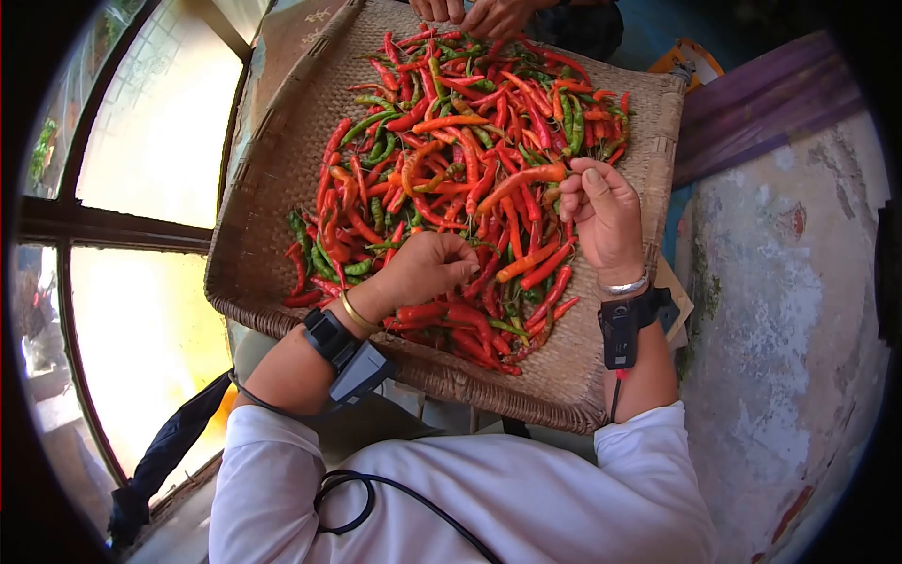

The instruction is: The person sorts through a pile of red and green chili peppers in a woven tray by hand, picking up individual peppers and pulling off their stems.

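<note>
My right hand (604, 214) is closed in a pinch at the stem end of an orange-red chili pepper (519, 186), which points left over the heap. Over the lower middle of the heap, my left hand (425, 271) has its fingers curled together; whatever they may hold is hidden. Red, orange and green chili peppers (470, 122) lie piled in a large woven basket tray (272, 188) under both hands.
Another person's hands (484, 13) work at the far edge of the tray. A window frame (122, 226) stands on the left, with a dark folded umbrella-like thing (174, 461) below it. Purple cloth (770, 99) and a worn grey surface (780, 282) are on the right.
</note>
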`<state>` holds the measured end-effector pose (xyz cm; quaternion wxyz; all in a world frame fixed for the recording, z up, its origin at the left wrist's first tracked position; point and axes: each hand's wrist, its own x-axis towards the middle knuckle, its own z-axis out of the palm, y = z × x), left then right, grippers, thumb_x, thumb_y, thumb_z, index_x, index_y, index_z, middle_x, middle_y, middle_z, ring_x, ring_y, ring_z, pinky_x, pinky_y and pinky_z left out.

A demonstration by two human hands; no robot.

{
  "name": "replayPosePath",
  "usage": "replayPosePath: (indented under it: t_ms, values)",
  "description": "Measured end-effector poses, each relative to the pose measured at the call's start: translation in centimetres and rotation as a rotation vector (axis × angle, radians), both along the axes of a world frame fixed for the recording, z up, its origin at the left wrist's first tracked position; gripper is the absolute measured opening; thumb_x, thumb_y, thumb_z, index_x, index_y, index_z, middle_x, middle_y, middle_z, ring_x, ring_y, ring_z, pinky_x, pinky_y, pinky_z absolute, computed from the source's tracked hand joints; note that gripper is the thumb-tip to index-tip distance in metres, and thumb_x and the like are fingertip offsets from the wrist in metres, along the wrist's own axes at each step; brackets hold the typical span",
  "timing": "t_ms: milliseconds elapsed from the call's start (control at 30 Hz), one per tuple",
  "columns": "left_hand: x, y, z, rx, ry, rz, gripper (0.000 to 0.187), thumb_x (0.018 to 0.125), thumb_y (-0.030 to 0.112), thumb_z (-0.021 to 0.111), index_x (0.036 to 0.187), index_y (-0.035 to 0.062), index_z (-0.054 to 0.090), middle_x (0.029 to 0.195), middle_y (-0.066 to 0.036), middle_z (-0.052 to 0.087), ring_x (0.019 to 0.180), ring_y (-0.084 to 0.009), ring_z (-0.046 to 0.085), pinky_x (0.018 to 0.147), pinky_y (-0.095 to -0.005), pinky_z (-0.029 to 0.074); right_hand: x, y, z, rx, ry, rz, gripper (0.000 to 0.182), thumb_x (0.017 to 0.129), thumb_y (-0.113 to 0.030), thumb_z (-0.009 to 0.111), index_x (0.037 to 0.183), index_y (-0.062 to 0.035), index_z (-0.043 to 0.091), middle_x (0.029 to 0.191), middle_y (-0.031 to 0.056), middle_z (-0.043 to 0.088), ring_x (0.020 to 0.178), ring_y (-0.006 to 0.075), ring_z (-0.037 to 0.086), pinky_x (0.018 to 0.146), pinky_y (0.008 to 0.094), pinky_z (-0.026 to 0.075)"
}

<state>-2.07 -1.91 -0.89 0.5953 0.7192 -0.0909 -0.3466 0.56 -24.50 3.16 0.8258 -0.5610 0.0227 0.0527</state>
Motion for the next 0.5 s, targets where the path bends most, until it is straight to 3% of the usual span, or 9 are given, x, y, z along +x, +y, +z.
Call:
replayPosePath:
  t_ms: [67,100,133,200,233,267,333,433,500]
  values:
    - [0.1,0.1,0.2,0.024,-0.047,0.004,0.010,0.082,0.009,0.058,0.082,-0.0003,0.057,0.065,0.001,0.056,0.057,-0.0043,0.050,0.051,-0.0214,0.042,0.4,-0.1,0.8,0.257,-0.073,-0.175,0.046,0.088,-0.017,0.050,0.127,0.0013,0.033,0.094,0.0112,0.057,0.073,0.0113,0.057,0.059,0.0232,0.048]
    - [0.1,0.1,0.4,0.113,-0.172,0.041,0.010,0.081,0.009,0.059,0.084,0.0003,0.057,0.066,0.000,0.056,0.058,-0.0057,0.051,0.052,-0.0221,0.042,0.5,-0.7,0.6,0.265,-0.084,-0.109,0.058,0.089,-0.015,0.048,0.135,-0.0008,0.016,0.103,0.0142,0.053,0.080,0.0137,0.057,0.064,0.0249,0.049]
    - [0.2,0.2,0.5,0.202,-0.298,0.078,0.011,0.079,0.009,0.061,0.086,0.0008,0.057,0.068,-0.001,0.056,0.058,-0.0071,0.051,0.053,-0.0228,0.043,0.5,-0.8,0.1,0.265,-0.084,-0.109,0.058,0.089,-0.015,0.048,0.135,-0.0008,0.016,0.103,0.0142,0.053,0.080,0.0137,0.057,0.064,0.0249,0.049]
    - [0.3,0.3,-0.2,0.265,-0.465,0.089,0.015,0.076,0.009,0.063,0.087,0.0014,0.057,0.070,-0.004,0.057,0.060,-0.0117,0.054,0.055,-0.0253,0.044,0.5,-0.8,-0.9,0.050,0.044,-0.139,0.052,0.088,-0.016,0.050,0.131,0.0015,0.025,0.098,0.0122,0.056,0.075,0.0121,0.057,0.061,0.0230,0.048]
    - [0.4,0.4,-0.5,0.327,-0.632,0.100,0.019,0.074,0.010,0.065,0.089,0.0020,0.057,0.072,-0.007,0.058,0.061,-0.0163,0.056,0.056,-0.0279,0.045,0.5,-0.8,-1.6,0.050,0.045,-0.140,0.052,0.088,-0.016,0.050,0.131,0.0015,0.025,0.098,0.0122,0.056,0.075,0.0121,0.057,0.061,0.0230,0.048]
    - [0.3,0.4,-0.8,0.328,-0.631,0.099,0.019,0.074,0.010,0.065,0.089,0.0020,0.057,0.072,-0.007,0.058,0.061,-0.0163,0.056,0.056,-0.0279,0.045,0.4,-0.8,-2.3,0.018,0.091,-0.046,0.047,0.087,-0.015,0.050,0.127,0.0025,0.032,0.094,0.0104,0.057,0.072,0.0106,0.057,0.059,0.0217,0.047]
    - [0.2,0.4,-1.0,0.427,-0.759,0.028,0.022,0.069,0.011,0.066,0.088,0.0024,0.058,0.078,-0.012,0.059,0.070,-0.0268,0.059,0.062,-0.0339,0.047,0.3,-0.3,-2.4,-0.013,0.137,0.048,0.042,0.087,-0.015,0.051,0.122,0.0035,0.039,0.090,0.0086,0.058,0.070,0.0091,0.057,0.057,0.0204,0.046]
    - [0.0,0.4,-0.7,0.466,-0.713,-0.064,0.024,0.069,0.014,0.065,0.089,0.0036,0.059,0.081,-0.014,0.059,0.076,-0.0318,0.058,0.067,-0.0382,0.046,-0.6,1.5,-1.6,-0.302,0.245,0.268,0.022,0.086,-0.016,0.052,0.097,0.0024,0.057,0.074,0.0031,0.058,0.059,0.0052,0.053,0.052,0.0185,0.044]
    - [0.2,0.3,-0.3,0.529,-0.663,-0.106,0.023,0.069,0.015,0.064,0.089,0.0037,0.060,0.082,-0.013,0.059,0.076,-0.0314,0.058,0.067,-0.0384,0.046,-1.0,2.2,-1.5,-0.394,0.241,0.397,0.021,0.085,-0.016,0.053,0.093,0.0021,0.058,0.072,0.0023,0.057,0.058,0.0054,0.052,0.052,0.0188,0.044]
